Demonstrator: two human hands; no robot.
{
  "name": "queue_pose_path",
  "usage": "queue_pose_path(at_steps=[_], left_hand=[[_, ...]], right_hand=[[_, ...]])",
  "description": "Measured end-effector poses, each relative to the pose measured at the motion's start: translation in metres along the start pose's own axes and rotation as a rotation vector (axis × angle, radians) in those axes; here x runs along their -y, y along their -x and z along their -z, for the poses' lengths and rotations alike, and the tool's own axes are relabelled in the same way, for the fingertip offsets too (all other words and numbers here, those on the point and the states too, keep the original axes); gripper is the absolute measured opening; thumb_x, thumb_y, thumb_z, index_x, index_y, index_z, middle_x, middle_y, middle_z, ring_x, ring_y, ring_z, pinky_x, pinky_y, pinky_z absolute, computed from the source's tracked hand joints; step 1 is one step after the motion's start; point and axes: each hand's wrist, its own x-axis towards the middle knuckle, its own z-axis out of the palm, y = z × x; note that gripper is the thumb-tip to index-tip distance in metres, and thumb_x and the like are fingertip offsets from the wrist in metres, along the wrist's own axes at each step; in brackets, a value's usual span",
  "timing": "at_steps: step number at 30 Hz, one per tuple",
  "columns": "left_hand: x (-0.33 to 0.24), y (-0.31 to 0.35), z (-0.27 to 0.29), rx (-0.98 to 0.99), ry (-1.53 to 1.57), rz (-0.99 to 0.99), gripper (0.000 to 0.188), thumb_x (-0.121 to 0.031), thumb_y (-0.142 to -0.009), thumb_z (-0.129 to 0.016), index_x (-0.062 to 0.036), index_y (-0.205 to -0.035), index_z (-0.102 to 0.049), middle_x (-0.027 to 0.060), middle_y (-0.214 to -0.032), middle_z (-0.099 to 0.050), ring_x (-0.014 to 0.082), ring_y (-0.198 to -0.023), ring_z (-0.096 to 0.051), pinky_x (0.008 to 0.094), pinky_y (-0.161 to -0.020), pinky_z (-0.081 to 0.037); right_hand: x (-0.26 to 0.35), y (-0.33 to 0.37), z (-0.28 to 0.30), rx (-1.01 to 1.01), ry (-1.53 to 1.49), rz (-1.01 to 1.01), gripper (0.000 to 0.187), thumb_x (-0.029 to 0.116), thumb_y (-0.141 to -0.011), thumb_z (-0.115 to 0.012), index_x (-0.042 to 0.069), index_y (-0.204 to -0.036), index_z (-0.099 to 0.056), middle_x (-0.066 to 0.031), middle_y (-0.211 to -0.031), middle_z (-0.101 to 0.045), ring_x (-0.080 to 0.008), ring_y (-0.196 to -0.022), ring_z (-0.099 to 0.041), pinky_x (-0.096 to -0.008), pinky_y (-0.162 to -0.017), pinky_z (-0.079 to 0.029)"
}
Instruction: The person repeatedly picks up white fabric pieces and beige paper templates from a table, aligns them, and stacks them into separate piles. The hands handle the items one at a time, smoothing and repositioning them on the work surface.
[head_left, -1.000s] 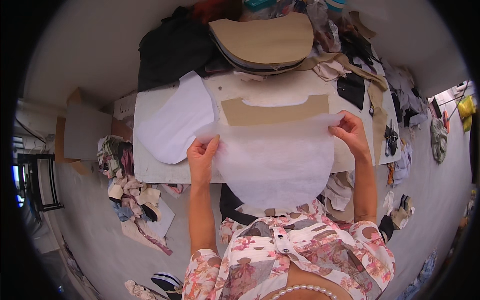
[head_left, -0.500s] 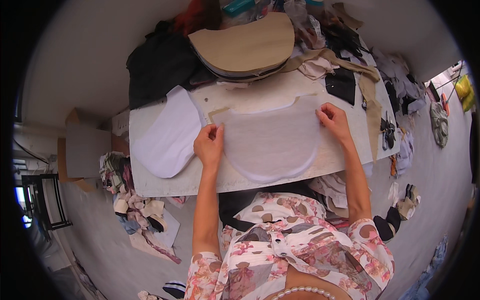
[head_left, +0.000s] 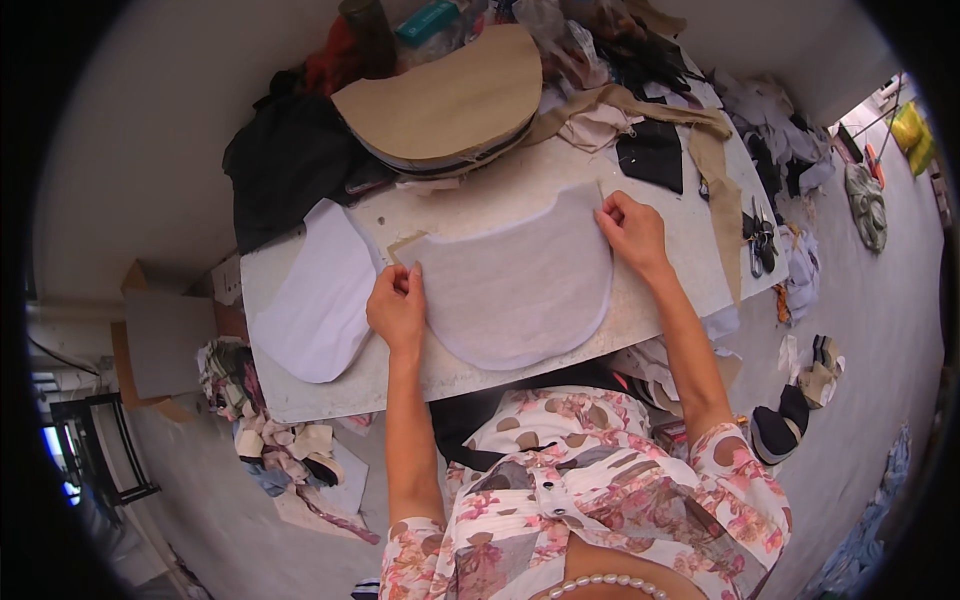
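Note:
A thin, pale grey-white fabric piece (head_left: 515,285) with a curved lower edge and a scooped top lies spread on the table before me. A tan layer (head_left: 405,246) shows from beneath it at the upper left corner. My left hand (head_left: 397,308) pinches the left edge of the fabric piece between thumb and fingers. At the upper right corner my right hand (head_left: 633,232) pinches the same piece. Left of my left hand lies a white cut piece (head_left: 318,300) with rounded ends. Just how many layers lie under the fabric is hidden.
A stack of half-round pieces with a tan top (head_left: 445,95) stands at the back of the white table (head_left: 290,398). Black cloth (head_left: 290,165) lies back left. Scissors (head_left: 758,240) and a tan strip (head_left: 720,215) are on the right. Fabric scraps (head_left: 290,450) litter the floor.
Both hands, still pinching, have shifted the top fabric piece slightly. It covers the tan and white edges beneath more fully. The whole view has turned a little.

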Motion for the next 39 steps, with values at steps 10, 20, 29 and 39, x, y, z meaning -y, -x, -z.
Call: queue_pose_path(at_steps=[10,20,29,39], left_hand=[[-0.024,0.012,0.017,-0.064,-0.067,-0.539,0.032,-0.018,-0.079,-0.071,-0.0116,-0.11,-0.066,0.0097,-0.123,-0.057,0.0288,-0.115,-0.051,0.0418,-0.096,-0.039],[-0.014,0.013,-0.004,0.437,-0.165,-0.778,0.039,-0.029,-0.085,-0.063,-0.0213,-0.123,-0.062,0.0104,-0.147,-0.037,0.0314,-0.139,-0.028,0.0562,-0.112,-0.011],[-0.012,0.011,-0.005,0.457,-0.185,-0.774,0.041,-0.034,-0.087,-0.059,-0.0235,-0.127,-0.06,0.0108,-0.148,-0.036,0.0322,-0.138,-0.029,0.0559,-0.113,-0.011],[-0.012,0.01,-0.003,0.494,-0.188,-0.789,0.06,-0.046,-0.077,-0.068,-0.0215,-0.13,-0.057,0.011,-0.15,-0.033,0.0322,-0.14,-0.026,0.0567,-0.112,-0.009]], right_hand=[[0.045,0.02,0.023,-0.124,0.05,0.479,0.032,0.021,-0.074,-0.074,0.008,-0.1,-0.061,-0.009,-0.096,-0.063,-0.0256,-0.091,-0.061,-0.0338,-0.07,-0.049],[0.086,0.081,0.016,0.504,0.016,0.885,0.046,0.015,-0.063,-0.077,0.008,-0.104,-0.058,-0.0098,-0.121,-0.056,-0.0321,-0.118,-0.049,-0.0486,-0.097,-0.039],[0.073,0.079,0.009,0.349,-0.194,0.721,0.016,0.007,-0.069,-0.069,0.007,-0.081,-0.059,-0.0066,-0.106,-0.062,-0.028,-0.11,-0.055,-0.0427,-0.091,-0.044],[0.074,0.075,0.008,0.422,-0.365,0.545,0.012,0.007,-0.073,-0.068,0.007,-0.081,-0.059,-0.0091,-0.106,-0.063,-0.0304,-0.106,-0.058,-0.042,-0.089,-0.045]])
